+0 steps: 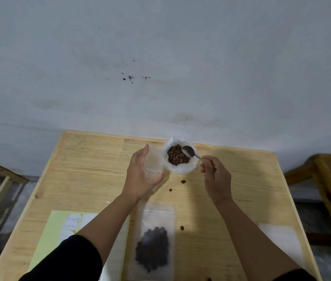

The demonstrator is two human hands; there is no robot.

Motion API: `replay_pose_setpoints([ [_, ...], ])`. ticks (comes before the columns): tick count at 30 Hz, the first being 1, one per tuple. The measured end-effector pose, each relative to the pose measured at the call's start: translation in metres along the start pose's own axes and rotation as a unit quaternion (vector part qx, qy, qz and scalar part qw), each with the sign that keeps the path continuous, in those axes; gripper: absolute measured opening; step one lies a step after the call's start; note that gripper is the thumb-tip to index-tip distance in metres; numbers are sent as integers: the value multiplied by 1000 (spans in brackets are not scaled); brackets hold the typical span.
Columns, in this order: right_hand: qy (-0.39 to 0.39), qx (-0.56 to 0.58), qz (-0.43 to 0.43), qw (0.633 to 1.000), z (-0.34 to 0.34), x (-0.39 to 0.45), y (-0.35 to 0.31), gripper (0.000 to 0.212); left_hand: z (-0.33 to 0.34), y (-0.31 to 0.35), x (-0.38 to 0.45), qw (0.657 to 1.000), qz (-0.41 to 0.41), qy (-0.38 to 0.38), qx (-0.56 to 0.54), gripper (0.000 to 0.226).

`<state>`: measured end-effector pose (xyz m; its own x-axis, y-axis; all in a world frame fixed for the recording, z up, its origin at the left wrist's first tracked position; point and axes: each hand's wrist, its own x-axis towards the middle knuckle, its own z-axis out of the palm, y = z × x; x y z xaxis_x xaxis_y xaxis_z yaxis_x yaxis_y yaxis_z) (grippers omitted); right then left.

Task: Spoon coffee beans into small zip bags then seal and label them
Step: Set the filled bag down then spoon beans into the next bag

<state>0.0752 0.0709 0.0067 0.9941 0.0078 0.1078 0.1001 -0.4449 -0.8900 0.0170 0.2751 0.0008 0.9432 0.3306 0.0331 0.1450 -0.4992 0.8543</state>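
A white plastic bag [183,169] of brown coffee beans [177,155] stands open near the table's far edge. My left hand [140,175] holds a small clear zip bag [154,162] upright just left of it. My right hand [215,175] grips the handle of a metal spoon [190,151], whose bowl rests over the beans at the bag's right rim. A frosted zip bag filled with beans [153,243] lies flat near me between my forearms. Partly under my left arm lies a yellow-green label sheet [55,226] with white stickers.
Three loose beans [183,181] lie scattered on the wooden table [89,165]. Flat clear bags [281,239] lie at the near right. Wooden furniture stands off both sides of the table; a grey wall rises behind it.
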Motion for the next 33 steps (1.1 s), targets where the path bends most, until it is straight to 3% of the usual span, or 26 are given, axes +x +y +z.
replay_pose_setpoints([
  [3, -9, 47, 94, 994, 6, 2, 6, 19, 1, -2, 1, 1000, -4, -3, 0, 93],
  [7, -6, 177, 225, 958, 15, 3, 8, 25, 4, -2, 4, 1000, -4, -3, -6, 92],
  [12, 36, 247, 286, 925, 12, 7, 4, 27, 6, -1, 6, 1000, 3, -9, -2, 91],
  [19, 45, 284, 217, 933, -11, 22, -30, 34, 8, 1, 7, 1000, -1, -17, -5, 92],
  [25, -47, 200, 49, 977, -16, 20, -62, 30, 9, 2, 7, 1000, 3, -22, 3, 94],
  [27, -37, 178, 9, 983, -16, 21, -64, 30, 8, 2, 6, 1000, 1, -24, -1, 95],
  [30, 15, 164, 22, 986, -16, 24, -55, 29, 7, 2, 6, 1000, 2, -21, -6, 94],
  [33, 17, 94, 41, 995, -10, 20, -34, 26, 6, 2, 7, 1000, 5, -15, 1, 93],
])
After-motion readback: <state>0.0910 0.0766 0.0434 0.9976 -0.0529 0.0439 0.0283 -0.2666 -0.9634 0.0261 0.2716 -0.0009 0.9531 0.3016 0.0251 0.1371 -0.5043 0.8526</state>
